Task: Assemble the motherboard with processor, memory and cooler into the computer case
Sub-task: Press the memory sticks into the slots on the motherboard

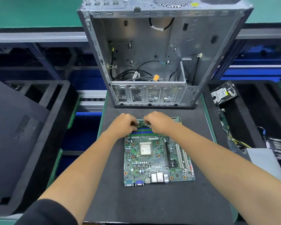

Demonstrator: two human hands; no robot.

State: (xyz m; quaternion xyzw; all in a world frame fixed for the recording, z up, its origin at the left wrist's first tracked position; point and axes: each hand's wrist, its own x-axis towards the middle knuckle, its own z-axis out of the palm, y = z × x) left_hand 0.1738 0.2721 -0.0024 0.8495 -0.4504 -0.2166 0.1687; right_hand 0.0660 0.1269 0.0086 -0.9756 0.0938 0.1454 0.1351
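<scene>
Green motherboard (158, 153) lies flat on the dark mat (152, 203), centre of the frame, port row toward the bottom edge. We note the processor (145, 148) seated in its socket, bare metal top showing. White and black expansion slots run along the board's right side.

At the board's far edge sit the blue and green memory slots (142, 131). Both hands work there. The left hand (124, 123) and right hand (157, 121) have fingers curled down onto a memory stick (143, 123), one hand at each end, gripping it over the slots. We cannot tell whether the stick is fully seated.

Just beyond the mat, upper centre, the open computer case (152, 54) shows loose black cables and an orange connector (156, 77) lying inside.

At left, a black side panel (15, 135) rests across a black foam tray (58, 98). At right, a hard drive (224, 92) lies in another foam tray, with a grey power supply (263, 161) and its yellow and black wires lower down.
</scene>
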